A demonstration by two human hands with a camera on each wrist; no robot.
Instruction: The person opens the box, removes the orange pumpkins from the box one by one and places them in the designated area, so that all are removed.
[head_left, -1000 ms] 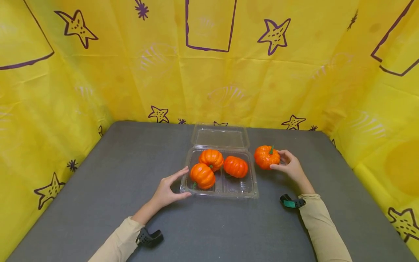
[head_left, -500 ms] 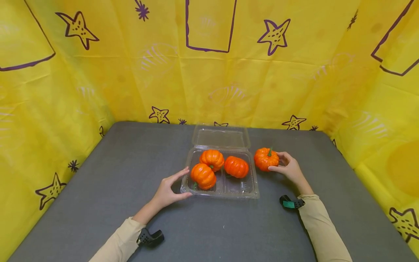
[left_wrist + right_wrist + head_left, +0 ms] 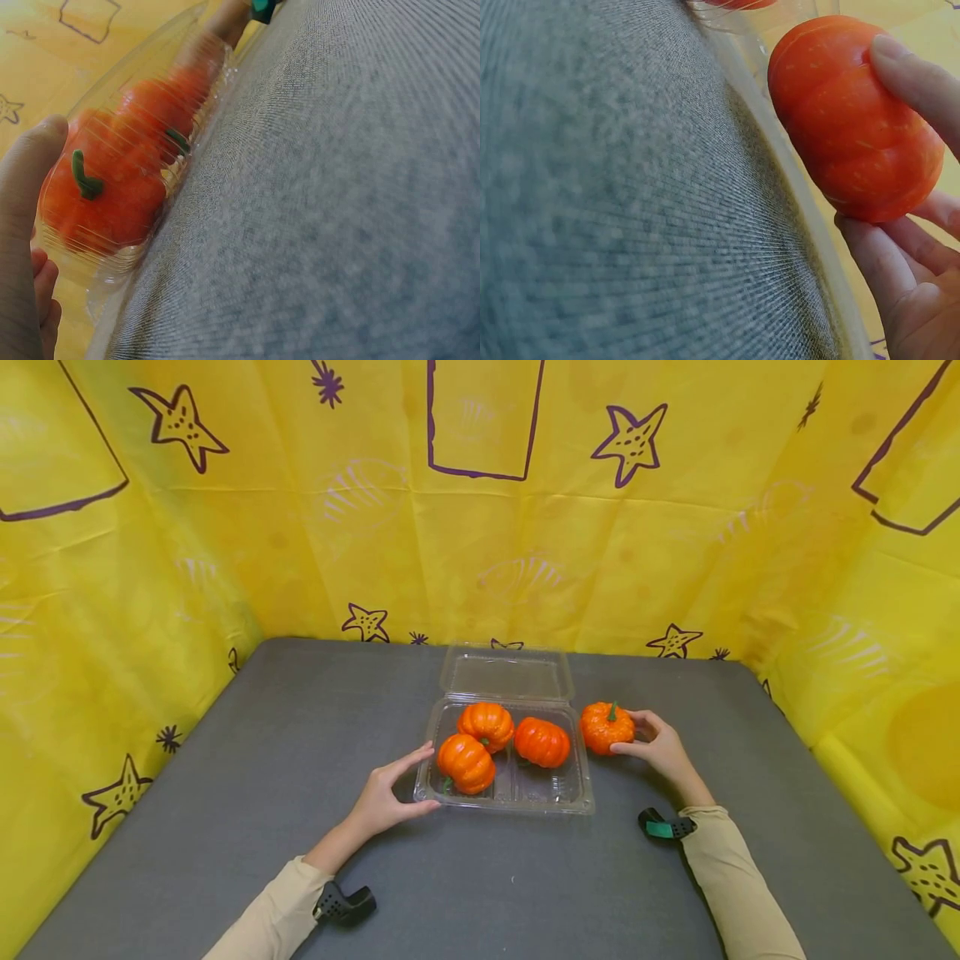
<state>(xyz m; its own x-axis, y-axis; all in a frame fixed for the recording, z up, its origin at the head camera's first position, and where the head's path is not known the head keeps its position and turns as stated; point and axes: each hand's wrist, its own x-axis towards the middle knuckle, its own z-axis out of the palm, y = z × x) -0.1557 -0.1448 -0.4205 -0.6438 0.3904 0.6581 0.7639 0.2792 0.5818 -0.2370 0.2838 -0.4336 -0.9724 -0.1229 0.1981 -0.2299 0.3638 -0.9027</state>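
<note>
Beside the right rim of an opened clear plastic container [image 3: 551, 807], my right hand [image 3: 662, 750] grips a small orange pumpkin [image 3: 606, 729] with a green stem. The right wrist view shows the thumb [image 3: 907, 71] on one side of this pumpkin and fingers [image 3: 877, 259] on the other. My left hand [image 3: 381, 802] holds the container's front-left corner, thumb along the front rim and fingers at the left side. Two pumpkins [image 3: 467, 764] sit together in the left part of the container. Another pumpkin [image 3: 542, 743] lies on its side in the right part.
The container's hinged lid [image 3: 506, 675] lies folded back behind it. Everything stands on a dark grey table [image 3: 480, 885]. A yellow patterned cloth [image 3: 300, 543] hangs along the back and both sides. Black devices [image 3: 345, 906] are strapped at both wrists.
My right hand has carried its pumpkin slightly left and toward me, closer to the container's right rim. The left hand and the pumpkins in the container stay in place.
</note>
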